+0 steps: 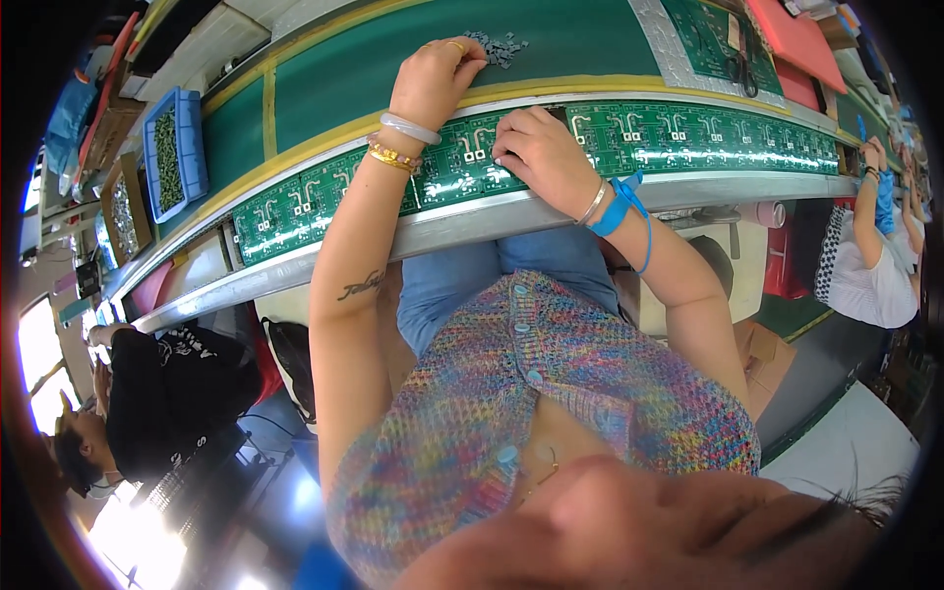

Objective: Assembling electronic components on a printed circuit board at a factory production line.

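Note:
A long row of green circuit boards (pixel 703 138) lies along a metal rail in front of me. My left hand (pixel 438 77) reaches past the row to a small pile of grey parts (pixel 500 49) on the green work surface. Its thumb and fingers are pinched together at the pile's left edge; anything between them is hidden. Over the boards rests my right hand (pixel 546 152), fingers curled down with the tips close together near a board's surface. Whether a part sits in those fingertips cannot be made out. A blue wrist strap (pixel 619 206) circles my right wrist.
At the left stands a blue bin (pixel 197 147) of small greenish parts, beside a cardboard box (pixel 126 211) with more parts. Scissors (pixel 744 69) and a red panel (pixel 801 44) lie at the far right. The metal rail (pixel 472 211) runs before my lap. People sit on both sides.

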`<state>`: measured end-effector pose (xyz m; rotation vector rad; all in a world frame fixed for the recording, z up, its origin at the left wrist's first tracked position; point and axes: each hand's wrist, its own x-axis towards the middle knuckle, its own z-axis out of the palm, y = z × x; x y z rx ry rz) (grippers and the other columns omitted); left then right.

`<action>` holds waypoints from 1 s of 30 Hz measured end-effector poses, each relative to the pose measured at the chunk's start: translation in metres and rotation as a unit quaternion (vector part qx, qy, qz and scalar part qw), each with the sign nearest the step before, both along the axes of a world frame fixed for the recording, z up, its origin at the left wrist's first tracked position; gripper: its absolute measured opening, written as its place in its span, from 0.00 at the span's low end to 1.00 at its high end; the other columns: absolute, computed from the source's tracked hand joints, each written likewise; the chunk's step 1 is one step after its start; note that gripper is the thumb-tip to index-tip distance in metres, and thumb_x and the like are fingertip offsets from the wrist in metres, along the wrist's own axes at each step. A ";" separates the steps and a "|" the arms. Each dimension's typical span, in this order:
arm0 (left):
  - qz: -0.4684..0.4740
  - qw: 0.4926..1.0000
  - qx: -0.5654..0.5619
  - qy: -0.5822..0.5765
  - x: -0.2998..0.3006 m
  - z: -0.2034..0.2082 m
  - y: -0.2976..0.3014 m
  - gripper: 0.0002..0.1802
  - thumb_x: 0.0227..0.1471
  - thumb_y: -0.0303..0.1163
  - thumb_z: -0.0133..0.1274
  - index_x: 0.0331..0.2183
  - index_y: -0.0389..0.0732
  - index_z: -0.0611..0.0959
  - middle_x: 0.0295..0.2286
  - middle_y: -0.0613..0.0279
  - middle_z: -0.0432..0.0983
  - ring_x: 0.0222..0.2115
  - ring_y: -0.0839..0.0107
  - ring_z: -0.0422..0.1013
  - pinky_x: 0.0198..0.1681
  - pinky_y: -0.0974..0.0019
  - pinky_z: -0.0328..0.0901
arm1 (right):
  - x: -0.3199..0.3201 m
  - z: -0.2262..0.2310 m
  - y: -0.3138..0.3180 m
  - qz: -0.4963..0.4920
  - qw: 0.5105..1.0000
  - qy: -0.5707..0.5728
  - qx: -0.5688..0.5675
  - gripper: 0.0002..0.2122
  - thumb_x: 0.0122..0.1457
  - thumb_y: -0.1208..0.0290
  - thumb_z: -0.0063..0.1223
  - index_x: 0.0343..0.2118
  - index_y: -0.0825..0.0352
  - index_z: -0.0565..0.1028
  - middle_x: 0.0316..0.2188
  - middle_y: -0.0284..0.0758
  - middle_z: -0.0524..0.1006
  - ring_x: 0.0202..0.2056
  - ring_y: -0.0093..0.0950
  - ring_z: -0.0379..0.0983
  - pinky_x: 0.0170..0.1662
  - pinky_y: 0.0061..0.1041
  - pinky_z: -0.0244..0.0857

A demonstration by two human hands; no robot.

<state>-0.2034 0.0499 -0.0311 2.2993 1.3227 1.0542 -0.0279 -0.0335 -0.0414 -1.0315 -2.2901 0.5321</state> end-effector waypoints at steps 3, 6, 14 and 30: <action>0.005 1.000 0.016 -0.026 -0.001 0.004 -0.003 0.06 0.44 0.30 0.56 0.28 0.42 0.82 0.24 0.61 0.77 0.27 0.61 0.72 0.31 0.63 0.67 | -0.001 -0.001 0.000 0.001 1.000 -0.003 0.007 0.03 0.45 0.76 0.56 0.24 0.66 0.75 0.32 0.33 0.71 0.36 0.34 0.66 0.41 0.30 0.62; -0.002 1.000 0.016 -0.004 -0.003 0.007 -0.006 0.06 0.44 0.30 0.56 0.29 0.43 0.83 0.25 0.61 0.77 0.28 0.62 0.72 0.31 0.63 0.67 | -0.001 0.002 0.000 0.016 1.000 -0.008 0.019 0.03 0.45 0.75 0.56 0.24 0.66 0.75 0.31 0.32 0.71 0.36 0.34 0.66 0.41 0.30 0.62; -0.007 0.984 -0.171 -0.039 -0.015 0.010 -0.052 0.06 0.47 0.25 0.56 0.31 0.34 0.82 0.28 0.60 0.79 0.27 0.74 0.75 0.33 0.73 0.68 | 0.016 0.012 0.063 -0.139 0.989 -0.019 0.052 0.04 0.48 0.70 0.56 0.25 0.63 0.76 0.26 0.33 0.73 0.33 0.35 0.68 0.38 0.32 0.64; -0.036 0.991 -0.091 0.086 -0.006 -0.003 -0.066 0.04 0.42 0.27 0.57 0.25 0.37 0.81 0.29 0.60 0.71 0.28 0.62 0.71 0.32 0.63 0.66 | 0.000 -0.016 0.095 -0.181 0.965 -0.092 0.166 0.02 0.53 0.71 0.50 0.28 0.63 0.72 0.27 0.32 0.71 0.34 0.33 0.68 0.35 0.30 0.66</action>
